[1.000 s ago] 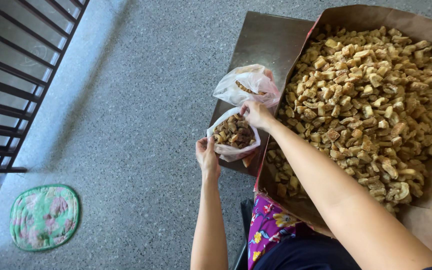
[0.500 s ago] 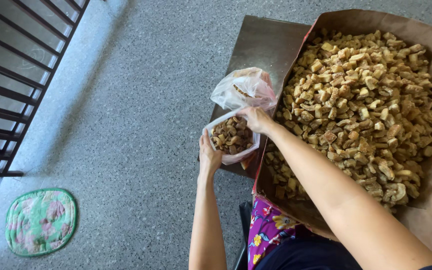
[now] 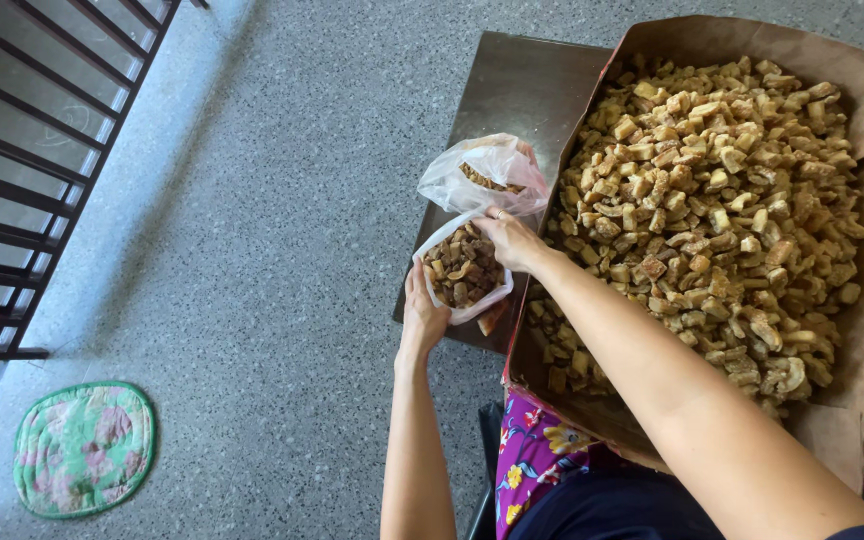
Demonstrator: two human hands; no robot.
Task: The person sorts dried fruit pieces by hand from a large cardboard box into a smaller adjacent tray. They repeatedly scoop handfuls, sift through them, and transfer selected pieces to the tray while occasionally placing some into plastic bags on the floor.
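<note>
Snack bag (image 3: pixel 464 272) btwn both hands

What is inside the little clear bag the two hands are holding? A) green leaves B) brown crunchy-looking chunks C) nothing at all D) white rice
B: the small clear bag, held between the left hand and the right hand, is filled with brown chunks like those heaped in the paper-lined box beside it.

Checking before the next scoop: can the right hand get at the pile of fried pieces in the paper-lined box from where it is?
Probably yes. The right hand pinches the rim of the small bag right beside the box edge, and the pile of fried pieces lies uncovered, nothing between them.
</note>
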